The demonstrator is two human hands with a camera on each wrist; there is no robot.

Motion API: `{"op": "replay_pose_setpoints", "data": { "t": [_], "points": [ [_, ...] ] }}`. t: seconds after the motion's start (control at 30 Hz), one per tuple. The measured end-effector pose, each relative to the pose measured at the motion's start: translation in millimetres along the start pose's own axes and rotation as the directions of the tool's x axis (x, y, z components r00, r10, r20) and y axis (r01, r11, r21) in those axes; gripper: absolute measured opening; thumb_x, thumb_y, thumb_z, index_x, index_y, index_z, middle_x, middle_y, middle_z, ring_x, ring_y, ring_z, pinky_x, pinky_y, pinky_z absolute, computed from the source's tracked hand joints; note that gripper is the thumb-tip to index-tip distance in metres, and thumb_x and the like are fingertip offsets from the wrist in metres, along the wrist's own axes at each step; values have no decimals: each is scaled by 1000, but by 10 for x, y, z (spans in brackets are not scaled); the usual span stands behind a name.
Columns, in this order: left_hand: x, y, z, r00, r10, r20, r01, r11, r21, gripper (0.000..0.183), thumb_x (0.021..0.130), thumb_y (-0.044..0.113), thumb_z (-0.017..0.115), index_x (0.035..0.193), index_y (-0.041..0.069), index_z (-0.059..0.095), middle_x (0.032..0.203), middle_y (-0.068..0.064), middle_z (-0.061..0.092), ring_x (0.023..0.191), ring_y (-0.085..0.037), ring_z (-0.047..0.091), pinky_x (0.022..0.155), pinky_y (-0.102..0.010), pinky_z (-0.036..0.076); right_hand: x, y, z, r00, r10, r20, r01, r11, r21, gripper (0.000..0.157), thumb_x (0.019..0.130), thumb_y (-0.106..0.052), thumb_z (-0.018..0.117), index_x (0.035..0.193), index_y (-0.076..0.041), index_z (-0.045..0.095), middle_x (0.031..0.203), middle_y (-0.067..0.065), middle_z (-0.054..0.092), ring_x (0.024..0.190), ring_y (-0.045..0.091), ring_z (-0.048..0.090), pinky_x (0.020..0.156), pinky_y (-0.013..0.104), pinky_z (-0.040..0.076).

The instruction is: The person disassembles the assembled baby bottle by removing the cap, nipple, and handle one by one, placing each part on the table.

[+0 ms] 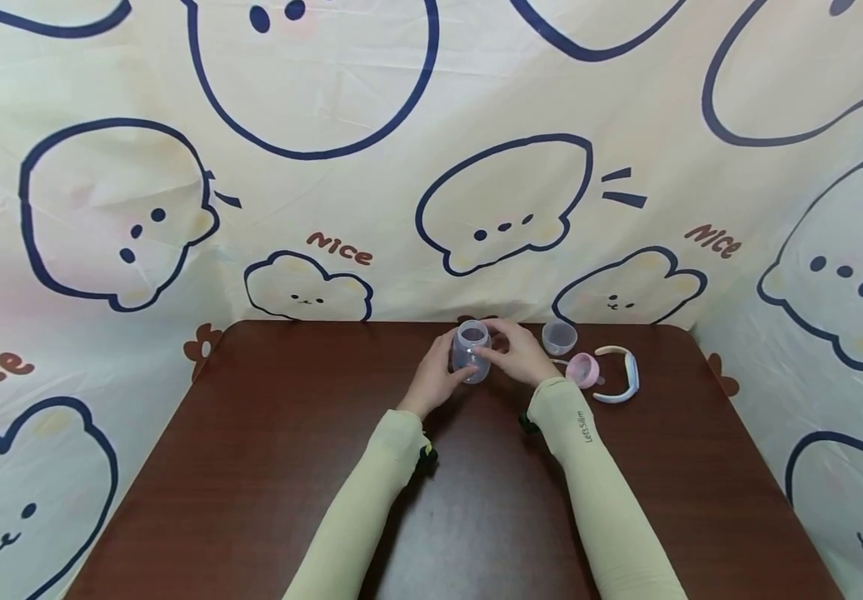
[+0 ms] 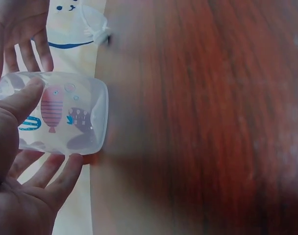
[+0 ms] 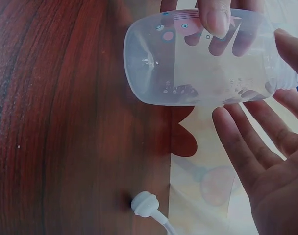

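Observation:
A translucent baby bottle (image 1: 465,353) with no lid stands upright in the head view near the table's far edge. My left hand (image 1: 431,379) grips its body, thumb across the front and fingers behind. Printed sea-creature pictures show on the bottle (image 2: 52,110) in the left wrist view. My right hand (image 1: 523,357) is at the bottle's other side, fingers extended and spread. In the right wrist view its thumb (image 3: 290,49) lies by the threaded neck, and the fingertips are right at the bottle's wall.
Right of the hands lie a clear cap (image 1: 559,337), a pink bottle collar (image 1: 583,371) and a pale blue and cream handle (image 1: 630,377). A white straw weight (image 3: 145,204) on a thin tube shows in the right wrist view. A patterned cloth wall rises behind the brown table (image 1: 311,500).

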State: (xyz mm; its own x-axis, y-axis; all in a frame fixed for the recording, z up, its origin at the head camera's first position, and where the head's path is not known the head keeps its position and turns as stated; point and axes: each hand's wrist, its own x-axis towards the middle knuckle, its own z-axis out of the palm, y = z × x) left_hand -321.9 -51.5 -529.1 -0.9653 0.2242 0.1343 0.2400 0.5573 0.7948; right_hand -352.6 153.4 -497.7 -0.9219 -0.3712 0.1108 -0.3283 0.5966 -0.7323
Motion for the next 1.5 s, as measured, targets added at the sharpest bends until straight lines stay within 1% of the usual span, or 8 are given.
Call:
{"op": "replay_pose_setpoints", "data": {
  "t": [0.33, 0.57, 0.7, 0.87, 1.0, 1.2, 1.37, 1.5],
  "points": [
    [8, -9, -5, 1000, -5, -4, 5, 1000, 14, 81, 93, 29, 78, 160, 18, 34, 149, -11, 49, 136, -29, 53, 111, -50, 46, -19, 1, 18, 999, 47, 5, -47, 998, 40, 55, 96, -35, 75, 146, -22, 57, 138, 6, 59, 122, 30, 62, 106, 47, 52],
    [-30, -24, -40, 1000, -2, 8, 2, 1000, 6, 95, 90, 31, 82, 164, 15, 25, 160, -11, 44, 143, -29, 49, 116, -51, 41, -39, 21, 11, 1000, 15, -8, -15, 999, 28, 57, 97, -38, 73, 148, -19, 55, 139, 8, 58, 122, 30, 61, 106, 47, 51],
    [-67, -33, -140, 1000, -13, 11, 13, 1000, 15, 97, 92, 39, 78, 167, 18, 19, 167, -7, 36, 151, -28, 40, 119, -52, 37, -62, 34, -35, 999, -22, -33, 22, 999, 26, 60, 99, -37, 70, 152, -14, 51, 141, 10, 57, 125, 32, 60, 109, 51, 49],
    [-154, -60, -433, 999, 50, 19, -53, 984, 170, 95, 97, 52, 67, 168, 29, 7, 175, 2, 12, 161, -26, 16, 126, -54, 20, -169, -34, -203, 997, -60, -57, 57, 997, -48, 66, 103, -41, 63, 159, -17, 40, 157, 10, 49, 145, 32, 47, 120, 54, 35],
    [-294, -77, -755, 995, 98, 16, -98, 939, 329, 91, 100, 63, 54, 167, 28, 5, 175, -2, 8, 162, -24, 4, 128, -57, 9, -326, -72, -455, 995, -74, -68, 60, 981, -183, 71, 103, -50, 57, 163, -22, 32, 167, 7, 37, 154, 34, 33, 123, 58, 27],
    [-557, -103, -1222, 989, 143, -31, -109, 862, 495, 82, 101, 65, 47, 167, 31, 12, 175, -3, 12, 162, -27, 6, 127, -59, 5, -601, 13, -839, 992, -74, -106, 39, 953, -302, 71, 103, -50, 57, 165, -28, 28, 170, 7, 31, 156, 37, 27, 121, 63, 26],
    [-754, -182, -1547, 980, 180, -81, -104, 820, 563, 80, 101, 66, 46, 167, 30, 18, 175, 0, 12, 162, -28, 7, 127, -59, 3, -796, 151, -1101, 975, -149, -164, 65, 899, -434, 73, 102, -41, 63, 164, -20, 32, 168, 12, 33, 156, 37, 26, 123, 60, 23],
    [-904, -259, -1741, 977, 178, -114, -71, 784, 617, 79, 100, 65, 49, 166, 29, 22, 174, 4, 10, 163, -24, 4, 127, -59, 1, -952, 228, -1261, 972, -136, -190, 21, 862, -507, 79, 100, -48, 63, 165, -20, 28, 170, 13, 28, 158, 37, 19, 127, 55, 14]
  ]
}}
